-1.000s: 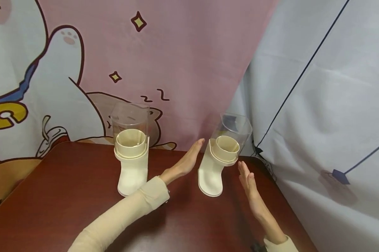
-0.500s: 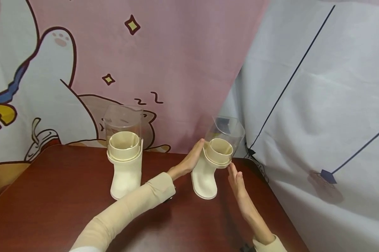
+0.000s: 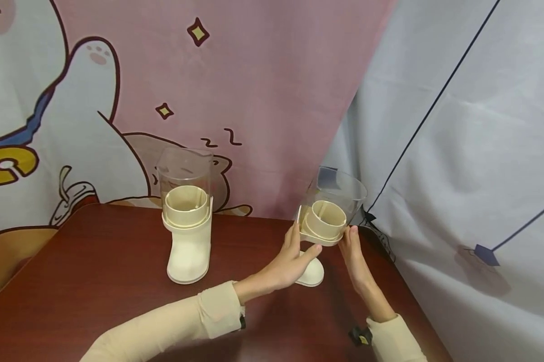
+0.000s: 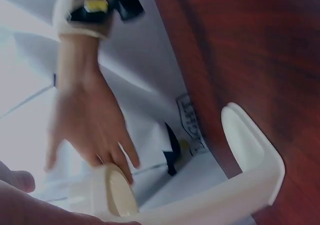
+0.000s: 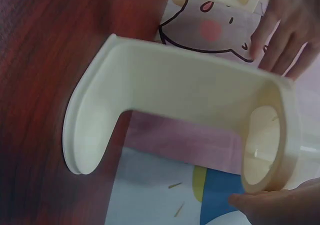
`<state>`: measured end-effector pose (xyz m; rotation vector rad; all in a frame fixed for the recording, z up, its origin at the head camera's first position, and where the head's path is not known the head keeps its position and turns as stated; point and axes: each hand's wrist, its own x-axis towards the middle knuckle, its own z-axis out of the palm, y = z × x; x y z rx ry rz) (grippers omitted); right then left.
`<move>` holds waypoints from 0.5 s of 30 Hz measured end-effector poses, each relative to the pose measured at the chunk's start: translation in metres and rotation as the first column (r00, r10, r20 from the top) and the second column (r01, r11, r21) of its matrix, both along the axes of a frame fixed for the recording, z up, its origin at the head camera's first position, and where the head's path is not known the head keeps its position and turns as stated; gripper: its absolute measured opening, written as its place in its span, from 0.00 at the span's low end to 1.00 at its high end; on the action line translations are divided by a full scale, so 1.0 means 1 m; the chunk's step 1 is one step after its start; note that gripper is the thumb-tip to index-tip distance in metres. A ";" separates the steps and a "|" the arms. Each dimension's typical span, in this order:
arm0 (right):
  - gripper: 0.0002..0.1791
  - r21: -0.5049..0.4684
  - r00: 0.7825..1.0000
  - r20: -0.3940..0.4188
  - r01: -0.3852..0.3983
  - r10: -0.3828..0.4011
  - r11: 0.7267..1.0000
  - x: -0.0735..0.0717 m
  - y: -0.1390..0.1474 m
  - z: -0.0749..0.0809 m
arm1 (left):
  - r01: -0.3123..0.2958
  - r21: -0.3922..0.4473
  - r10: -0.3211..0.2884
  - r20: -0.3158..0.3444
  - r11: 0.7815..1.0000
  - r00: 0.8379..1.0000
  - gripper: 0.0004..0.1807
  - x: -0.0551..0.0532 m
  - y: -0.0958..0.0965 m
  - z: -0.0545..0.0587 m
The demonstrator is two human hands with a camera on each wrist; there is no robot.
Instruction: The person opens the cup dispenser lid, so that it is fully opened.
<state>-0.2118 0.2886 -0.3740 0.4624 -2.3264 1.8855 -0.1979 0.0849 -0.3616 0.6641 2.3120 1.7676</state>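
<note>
A cream stand (image 5: 185, 80) with a rounded foot and a ring on top carries a clear container (image 3: 342, 183) at the right of the table. My left hand (image 3: 283, 266) lies along the stand's left side, fingers straight and thumb spread in front of the post. On the other side, my right hand (image 3: 355, 259) has its straight fingers at the ring's right edge. In the right wrist view, the right thumb (image 5: 245, 201) meets the ring's rim. The left hand hides most of the post in the head view.
A matching cream stand (image 3: 189, 251) with its own clear container (image 3: 186, 166) stands to the left on the dark red table (image 3: 118, 271). A printed pink curtain (image 3: 263, 75) hangs behind, and a white one (image 3: 457, 151) along the right side.
Both hands have come in against the right stand; my left hand moved down toward its front and spread its thumb. The stand has shifted slightly right and nearer. The left stand stays put.
</note>
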 end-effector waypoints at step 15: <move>0.43 -0.009 0.998 -0.061 -0.032 0.031 0.999 -0.016 0.005 0.004 | -0.062 0.113 0.071 -0.077 0.992 0.995 0.58 -0.017 -0.006 -0.007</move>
